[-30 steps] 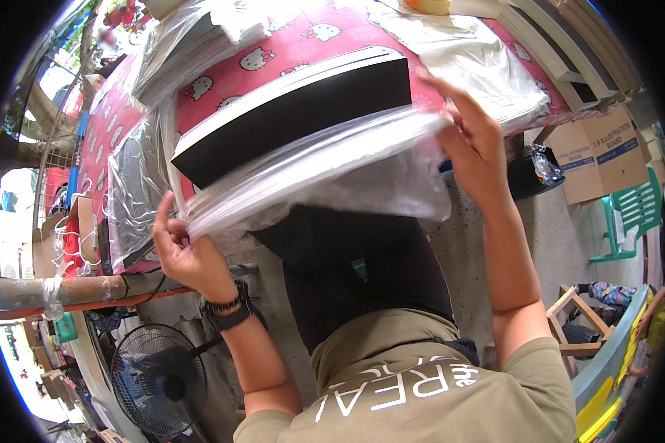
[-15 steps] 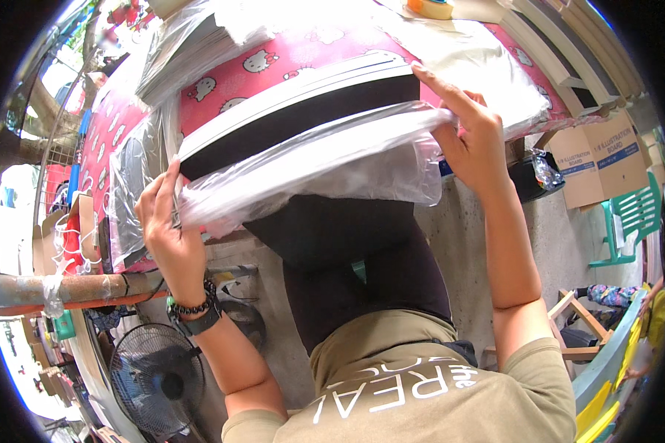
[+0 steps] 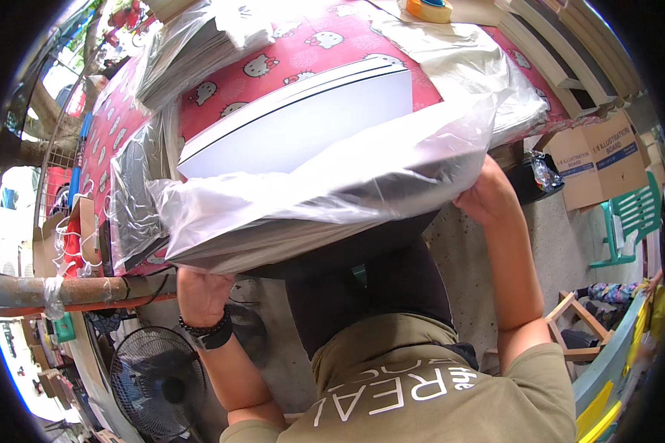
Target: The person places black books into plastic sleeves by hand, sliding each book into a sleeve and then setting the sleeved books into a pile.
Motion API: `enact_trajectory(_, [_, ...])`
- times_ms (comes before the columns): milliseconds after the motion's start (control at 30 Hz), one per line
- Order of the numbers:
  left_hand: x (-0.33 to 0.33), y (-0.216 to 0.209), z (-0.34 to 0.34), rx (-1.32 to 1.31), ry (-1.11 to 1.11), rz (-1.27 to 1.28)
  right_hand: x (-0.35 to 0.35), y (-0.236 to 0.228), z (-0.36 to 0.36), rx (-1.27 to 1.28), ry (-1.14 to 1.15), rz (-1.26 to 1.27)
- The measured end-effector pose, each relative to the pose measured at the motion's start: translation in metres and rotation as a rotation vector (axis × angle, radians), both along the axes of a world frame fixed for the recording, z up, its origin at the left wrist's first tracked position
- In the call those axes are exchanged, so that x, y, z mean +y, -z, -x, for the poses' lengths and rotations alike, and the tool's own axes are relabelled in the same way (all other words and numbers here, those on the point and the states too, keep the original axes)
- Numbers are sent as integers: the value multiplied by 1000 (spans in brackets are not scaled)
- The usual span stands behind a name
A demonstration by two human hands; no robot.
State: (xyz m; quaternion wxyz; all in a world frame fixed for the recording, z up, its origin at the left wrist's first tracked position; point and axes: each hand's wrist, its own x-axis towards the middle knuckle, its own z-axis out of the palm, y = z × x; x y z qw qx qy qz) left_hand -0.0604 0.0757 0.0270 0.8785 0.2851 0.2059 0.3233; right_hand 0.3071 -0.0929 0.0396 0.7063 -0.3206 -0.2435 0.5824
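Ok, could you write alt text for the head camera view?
A left hand and a right hand hold clear plastic at its two ends, in front of white boards on a pink patterned tablecloth. A fan stands at lower left.

Black fan [image 3: 157, 380] at left, green chair [image 3: 638, 214] — cardboard box [image 3: 604, 161] near it, wooden frame [image 3: 588, 318]

Around me it looks like an open-sided packing workshop: flat white boards [image 3: 303, 129] at a pink, cat-print-covered table [image 3: 294, 53], a clear-plastic-wrapped pile [image 3: 191, 65], orange tape roll [image 3: 429, 9], brown cardboard carton [image 3: 619, 159], grey concrete floor [image 3: 561, 255], and a brown tree trunk [image 3: 46, 111] outside.
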Motion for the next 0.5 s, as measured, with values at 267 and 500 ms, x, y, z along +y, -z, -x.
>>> enact_trajectory(267, [-29, 99, 23, 569, 39, -540, -66, 92, 31, 231, 140, 213])
enact_trajectory(500, [-93, 201, 7, 879, -157, -88, -86, 206, 55, -60, 251, 554])
